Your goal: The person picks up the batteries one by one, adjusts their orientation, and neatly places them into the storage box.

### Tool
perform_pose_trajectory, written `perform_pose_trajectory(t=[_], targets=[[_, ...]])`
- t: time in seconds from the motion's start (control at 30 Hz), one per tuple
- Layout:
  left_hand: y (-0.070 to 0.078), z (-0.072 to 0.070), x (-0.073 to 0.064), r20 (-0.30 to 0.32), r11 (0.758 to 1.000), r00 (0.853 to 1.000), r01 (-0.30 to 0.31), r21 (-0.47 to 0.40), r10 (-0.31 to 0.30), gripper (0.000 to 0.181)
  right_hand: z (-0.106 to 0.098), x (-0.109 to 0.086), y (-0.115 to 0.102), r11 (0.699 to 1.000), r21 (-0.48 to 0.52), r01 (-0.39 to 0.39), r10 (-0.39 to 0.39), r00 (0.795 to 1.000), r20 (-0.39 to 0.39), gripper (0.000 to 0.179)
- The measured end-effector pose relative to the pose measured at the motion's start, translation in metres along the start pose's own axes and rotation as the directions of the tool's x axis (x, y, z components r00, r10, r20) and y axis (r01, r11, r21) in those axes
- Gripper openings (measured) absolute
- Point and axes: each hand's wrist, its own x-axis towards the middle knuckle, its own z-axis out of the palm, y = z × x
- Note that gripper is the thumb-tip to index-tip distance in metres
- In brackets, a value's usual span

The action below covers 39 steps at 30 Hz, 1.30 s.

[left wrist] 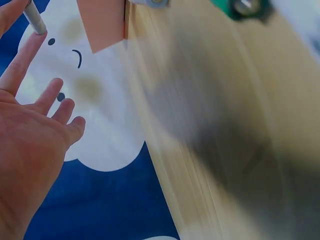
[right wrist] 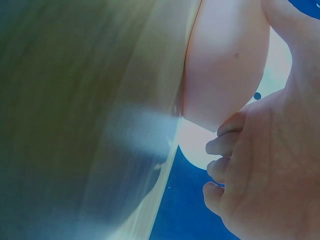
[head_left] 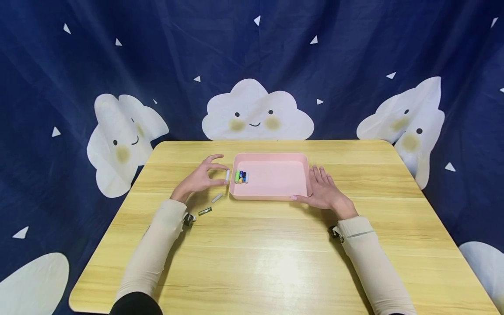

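Observation:
My left hand [head_left: 201, 177] pinches a white battery [head_left: 227, 176] between thumb and fingertip, just outside the left wall of a pink tray [head_left: 271, 197]. In the left wrist view the battery [left wrist: 35, 18] spans from the thumb to one fingertip, while the other fingers stand apart. My right hand [head_left: 323, 192] lies against the tray's front right corner, its fingers stretched along the right side and the thumb at the front wall. Several batteries [head_left: 241, 177], green, blue and white among them, are grouped at the tray's left end.
A whitish battery [head_left: 217, 198] and a dark green one [head_left: 205, 211] lie loose on the wooden table [head_left: 252, 253], close to the left wrist. Behind the table's far edge hangs a dark blue curtain [head_left: 177, 39] with cloud prints.

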Motion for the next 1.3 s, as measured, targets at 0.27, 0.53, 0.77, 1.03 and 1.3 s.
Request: perform_pose_trajectory(t=[0.27,0.53,0.77,1.03,1.3], targets=[[0.003,0.008,0.015,0.016,0.997,0.999,0.042,-0.060,-0.041,0.050,0.000,0.000,0.000,1.000,0.006,0.001,-0.001,1.000,-0.002,0.128],[0.010,0.020,0.028,0.044,0.995,0.997,0.067,-0.077,-0.064,0.052,-0.001,0.000,0.000,1.000,0.002,0.002,-0.002,1.000,-0.005,0.128],[0.015,0.030,0.038,0.042,0.996,0.997,0.064,-0.060,-0.062,0.052,0.000,0.000,0.001,1.000,-0.001,0.005,-0.005,1.000,-0.004,0.128],[0.015,0.042,0.047,0.044,0.994,0.996,0.081,-0.070,-0.078,0.051,0.001,0.000,0.001,1.000,0.007,0.004,-0.004,1.000,-0.003,0.128],[0.014,0.048,0.051,0.041,0.993,0.994,0.107,-0.049,-0.105,0.049,0.000,0.000,0.000,1.000,0.016,0.001,0.000,1.000,-0.004,0.129]])
